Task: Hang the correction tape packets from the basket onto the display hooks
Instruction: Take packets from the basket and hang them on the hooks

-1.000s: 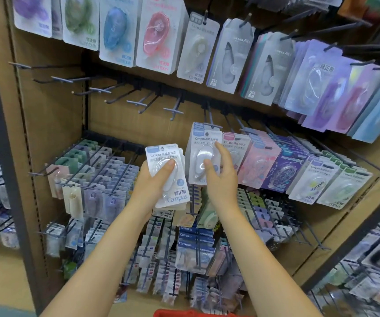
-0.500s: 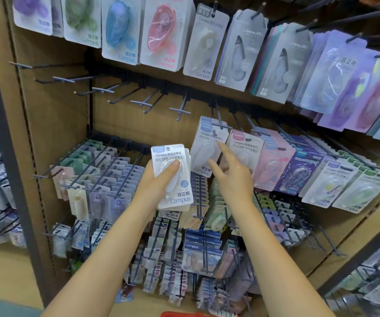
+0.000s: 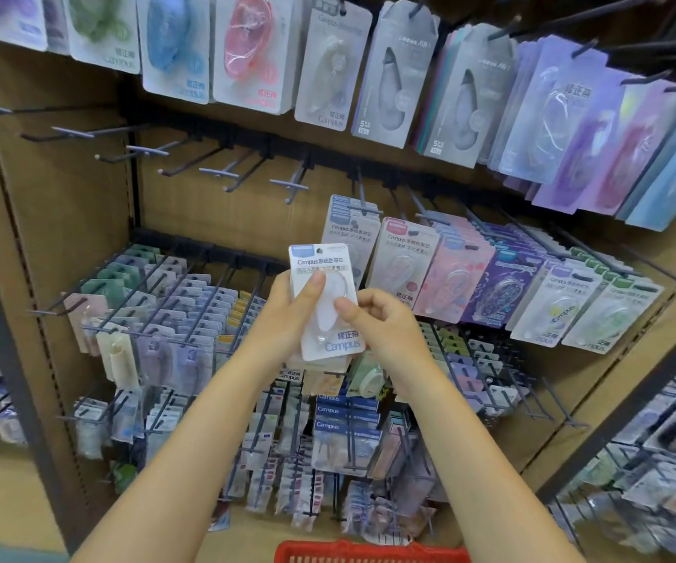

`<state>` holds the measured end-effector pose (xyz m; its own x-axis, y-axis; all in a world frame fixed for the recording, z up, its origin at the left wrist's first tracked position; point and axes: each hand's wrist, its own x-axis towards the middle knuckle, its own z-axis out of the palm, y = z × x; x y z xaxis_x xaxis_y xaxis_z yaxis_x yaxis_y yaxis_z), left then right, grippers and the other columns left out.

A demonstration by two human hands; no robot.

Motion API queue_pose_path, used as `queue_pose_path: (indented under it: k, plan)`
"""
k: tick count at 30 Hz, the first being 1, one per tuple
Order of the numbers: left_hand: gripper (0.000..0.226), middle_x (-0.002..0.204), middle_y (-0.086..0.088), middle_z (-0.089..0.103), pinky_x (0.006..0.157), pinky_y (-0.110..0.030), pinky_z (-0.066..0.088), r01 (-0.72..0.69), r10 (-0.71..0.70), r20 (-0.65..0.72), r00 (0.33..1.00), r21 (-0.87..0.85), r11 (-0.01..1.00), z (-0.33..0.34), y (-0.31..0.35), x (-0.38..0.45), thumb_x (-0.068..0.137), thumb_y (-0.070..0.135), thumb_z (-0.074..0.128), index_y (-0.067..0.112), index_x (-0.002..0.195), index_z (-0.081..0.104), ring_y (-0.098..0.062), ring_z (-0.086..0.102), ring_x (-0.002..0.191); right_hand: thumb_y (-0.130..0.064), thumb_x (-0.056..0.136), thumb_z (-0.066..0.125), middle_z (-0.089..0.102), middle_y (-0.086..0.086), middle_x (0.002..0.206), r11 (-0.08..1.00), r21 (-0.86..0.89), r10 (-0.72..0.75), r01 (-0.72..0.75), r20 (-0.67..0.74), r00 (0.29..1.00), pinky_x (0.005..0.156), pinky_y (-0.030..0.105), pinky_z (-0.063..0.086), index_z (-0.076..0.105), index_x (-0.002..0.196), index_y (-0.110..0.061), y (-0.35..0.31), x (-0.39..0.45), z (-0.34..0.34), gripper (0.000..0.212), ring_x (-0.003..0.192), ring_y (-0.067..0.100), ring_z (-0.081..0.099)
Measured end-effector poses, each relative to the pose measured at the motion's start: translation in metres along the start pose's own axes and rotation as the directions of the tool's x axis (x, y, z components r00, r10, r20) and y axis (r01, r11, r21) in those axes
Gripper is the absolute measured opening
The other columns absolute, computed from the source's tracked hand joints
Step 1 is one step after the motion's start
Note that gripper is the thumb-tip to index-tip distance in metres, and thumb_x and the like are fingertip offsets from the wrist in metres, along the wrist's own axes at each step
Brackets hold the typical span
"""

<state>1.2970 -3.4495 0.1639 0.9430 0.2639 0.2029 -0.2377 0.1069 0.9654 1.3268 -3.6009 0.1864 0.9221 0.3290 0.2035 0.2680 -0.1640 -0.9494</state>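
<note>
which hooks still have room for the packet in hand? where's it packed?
Free: the bare hooks in the middle row, left of the hanging blue-header packets and below the top-row packets. Crowded: the middle row from there rightward and the small-item racks below. Both hands grip the held packet.

Packet (image 3: 325,302): glossy clear plastic blister on smooth white card. Hooks (image 3: 222,172): dark metal wire. Back panel (image 3: 68,205): matt brown board. Basket (image 3: 369,552): red plastic mesh.
</note>
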Motion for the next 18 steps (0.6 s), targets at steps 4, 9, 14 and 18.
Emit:
queue_pose_path:
  k: [4,9,14,18]
  plan:
    - [0.045,0.134,0.007,0.067,0.095,-0.039,0.058,0.005,-0.002,0.106,0.994,-0.035,0.999,-0.010,-0.006,-0.003,0.103,0.039,0.059,0.029,0.146,0.046,-0.013,0.070,0.116,-0.029,0.095,0.069,0.078,0.001,0.093,0.996,0.092,0.004,0.002,-0.069,0.998,0.082,0.035,0.058,0.066,0.107,-0.013,0.000,0.000,-0.006,0.020,0.087,0.016,0.074]
    - [0.050,0.137,-0.003,0.067,0.096,-0.054,0.058,0.029,-0.024,0.075,0.997,-0.069,0.997,-0.023,-0.017,-0.006,0.102,0.029,0.066,0.025,0.147,0.047,-0.025,0.070,0.118,-0.030,0.096,0.067,0.078,-0.001,0.097,0.993,0.079,-0.069,0.086,-0.194,0.978,0.078,0.027,0.052,0.063,0.107,-0.022,-0.002,0.004,-0.009,0.015,0.091,0.012,0.073]
    - [0.047,0.132,-0.003,0.069,0.096,-0.056,0.058,0.011,-0.017,-0.050,0.999,-0.119,0.993,-0.032,-0.017,-0.005,0.098,0.023,0.070,0.022,0.141,0.051,-0.025,0.071,0.115,-0.032,0.097,0.066,0.078,-0.007,0.093,0.992,0.088,-0.059,0.086,-0.269,0.961,0.079,0.027,0.053,0.062,0.107,-0.022,-0.001,0.011,-0.004,0.015,0.088,0.007,0.073]
    - [0.057,0.129,-0.002,0.070,0.085,-0.046,0.063,-0.009,-0.003,-0.085,0.996,-0.145,0.989,-0.034,-0.014,-0.005,0.094,0.024,0.075,0.022,0.144,0.048,-0.022,0.073,0.111,-0.033,0.098,0.065,0.075,-0.008,0.094,0.995,0.064,-0.051,0.073,-0.303,0.952,0.082,0.028,0.054,0.061,0.104,-0.023,0.001,0.019,0.005,0.012,0.088,0.004,0.071]
